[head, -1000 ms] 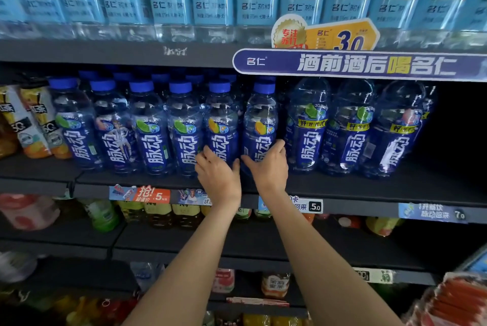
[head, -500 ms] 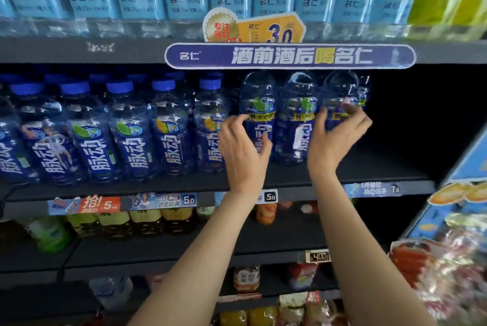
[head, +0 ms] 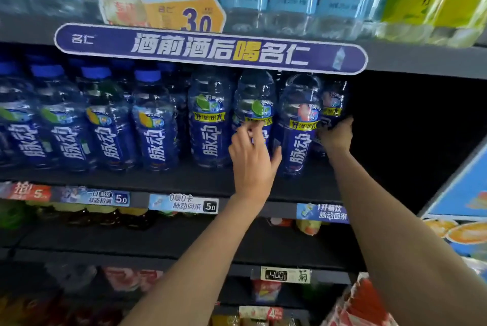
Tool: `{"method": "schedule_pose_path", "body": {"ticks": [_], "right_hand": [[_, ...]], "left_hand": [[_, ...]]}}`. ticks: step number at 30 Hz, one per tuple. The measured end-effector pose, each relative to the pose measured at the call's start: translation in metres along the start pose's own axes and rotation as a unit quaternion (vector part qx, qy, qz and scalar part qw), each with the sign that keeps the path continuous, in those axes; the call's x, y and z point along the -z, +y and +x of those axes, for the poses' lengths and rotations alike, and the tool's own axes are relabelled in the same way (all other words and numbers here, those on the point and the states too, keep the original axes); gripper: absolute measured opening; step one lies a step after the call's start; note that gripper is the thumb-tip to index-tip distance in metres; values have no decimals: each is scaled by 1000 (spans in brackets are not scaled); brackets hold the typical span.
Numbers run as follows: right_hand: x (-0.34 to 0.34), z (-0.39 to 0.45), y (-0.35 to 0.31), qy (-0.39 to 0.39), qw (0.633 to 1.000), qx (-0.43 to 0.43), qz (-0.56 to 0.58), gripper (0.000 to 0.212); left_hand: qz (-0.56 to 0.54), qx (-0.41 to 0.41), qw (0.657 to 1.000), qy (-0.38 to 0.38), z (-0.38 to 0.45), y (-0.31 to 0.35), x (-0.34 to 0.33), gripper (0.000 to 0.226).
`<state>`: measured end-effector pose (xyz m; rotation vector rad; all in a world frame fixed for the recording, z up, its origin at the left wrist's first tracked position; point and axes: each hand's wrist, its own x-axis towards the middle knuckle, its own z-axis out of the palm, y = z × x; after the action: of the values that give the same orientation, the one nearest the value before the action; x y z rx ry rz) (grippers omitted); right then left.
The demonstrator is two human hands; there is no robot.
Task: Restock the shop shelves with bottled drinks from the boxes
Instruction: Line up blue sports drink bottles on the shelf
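Now you are reaching both arms up to the dark middle shelf (head: 184, 180), where the big blue bottles are standing upright in a row, long axes vertical, tops hidden behind the purple banner (head: 210, 49) and labels facing you. Your left hand (head: 251, 157) is curling its fingers onto the front of the second large bottle (head: 254, 104), fingertips at the yellow label band and thumb spread out to the right. Your right hand (head: 335, 136) is gripping the lower side of the rear bottle (head: 334, 104), the last one at the right end, tucked just behind the third large bottle (head: 299, 125). Half a second ago both hands were hovering open in front of the row, touching nothing; they are now in contact with those two bottles. The smaller capped bottles (head: 152, 120) are filling the shelf to the left.
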<state>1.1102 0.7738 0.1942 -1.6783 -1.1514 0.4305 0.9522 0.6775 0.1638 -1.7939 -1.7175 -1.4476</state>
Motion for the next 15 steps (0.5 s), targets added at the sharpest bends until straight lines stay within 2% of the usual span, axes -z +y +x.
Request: {"method": "schedule_pose_path", "body": {"ticks": [6,15], "right_hand": [[0,-3,7,26,999,18,8,81],[33,-40,17,8,999,47,14,83]], "left_hand": [[18,0,1000,16,-3,5,-10,48],[-3,81,993,-86,-25,30,-20,55]]}}
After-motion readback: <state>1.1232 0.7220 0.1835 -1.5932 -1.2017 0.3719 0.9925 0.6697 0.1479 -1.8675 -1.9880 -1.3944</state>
